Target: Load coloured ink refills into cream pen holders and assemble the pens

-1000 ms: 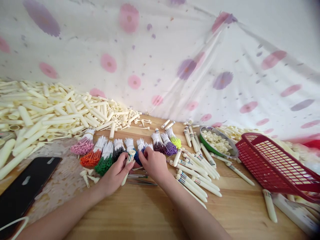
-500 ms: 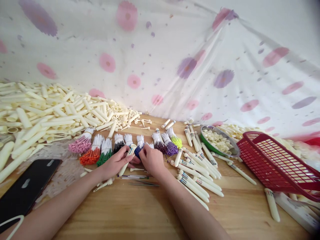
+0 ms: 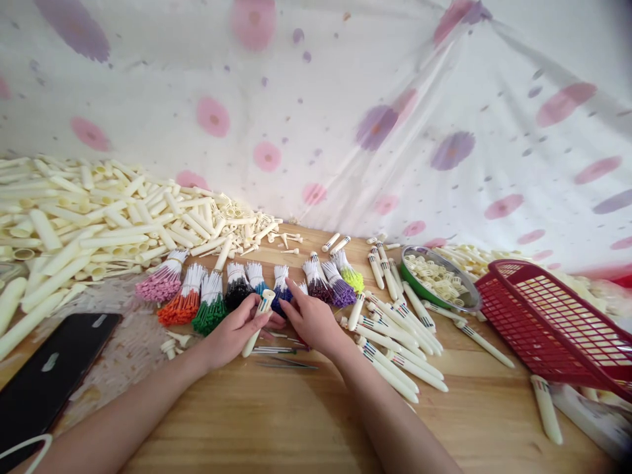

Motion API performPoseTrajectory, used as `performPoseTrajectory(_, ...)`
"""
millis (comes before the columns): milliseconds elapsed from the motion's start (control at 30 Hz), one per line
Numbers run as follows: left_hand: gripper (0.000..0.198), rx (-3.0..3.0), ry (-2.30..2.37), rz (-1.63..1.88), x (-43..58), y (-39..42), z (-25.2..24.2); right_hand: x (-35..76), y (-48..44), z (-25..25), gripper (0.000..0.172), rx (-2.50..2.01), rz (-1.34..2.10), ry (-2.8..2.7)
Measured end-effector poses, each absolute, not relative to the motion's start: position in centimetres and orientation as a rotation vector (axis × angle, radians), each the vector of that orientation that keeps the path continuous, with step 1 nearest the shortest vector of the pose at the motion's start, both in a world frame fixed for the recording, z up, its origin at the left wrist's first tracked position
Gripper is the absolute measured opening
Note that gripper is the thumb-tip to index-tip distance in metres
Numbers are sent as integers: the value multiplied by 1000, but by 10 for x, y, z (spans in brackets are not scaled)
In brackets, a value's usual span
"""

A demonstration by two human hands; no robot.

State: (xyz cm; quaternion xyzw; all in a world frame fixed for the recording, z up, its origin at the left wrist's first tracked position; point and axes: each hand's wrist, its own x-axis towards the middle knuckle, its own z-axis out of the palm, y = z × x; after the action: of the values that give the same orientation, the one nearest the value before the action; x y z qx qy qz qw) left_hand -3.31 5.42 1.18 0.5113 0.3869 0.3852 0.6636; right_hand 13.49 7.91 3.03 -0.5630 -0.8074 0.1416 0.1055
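Wd tbl (image 3: 276, 428) holds pens (image 3: 419, 372), refill bndls (image 3: 238, 289), phone (image 3: 54, 375).

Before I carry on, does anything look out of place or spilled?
Two things. One pen barrel lies near the red basket, apart from the main group of barrels, so it looks stray. Some small pale pieces sit loose near the green-tipped bundle, away from the pale heap. The held barrel looks fine.

A black rectangular phone (image 3: 59, 368), a white cable (image 3: 42, 440) at its near end, lies left of the left hand (image 3: 234, 336), and a white, pink-and-purple-flowered sheet (image 3: 306, 118) hangs beyond that hand.
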Motion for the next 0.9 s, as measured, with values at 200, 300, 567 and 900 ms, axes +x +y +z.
performPoseTrajectory(200, 34, 1139, 925, 888, -32, 56, 7, 136, 81, 31, 33, -1734, 372, -2419)
performPoseTrajectory(300, 33, 1135, 929, 906, -31, 55, 7, 136, 75, 26, 30, -1720, 361, -2392)
performPoseTrajectory(567, 27, 1139, 894, 927, -29, 52, 5, 154, 62, 9, 29, -1363, 278, -2428)
performPoseTrajectory(900, 29, 1155, 922, 906, -31, 50, 5, 165, 42, 18, 19, -997, 447, -2100)
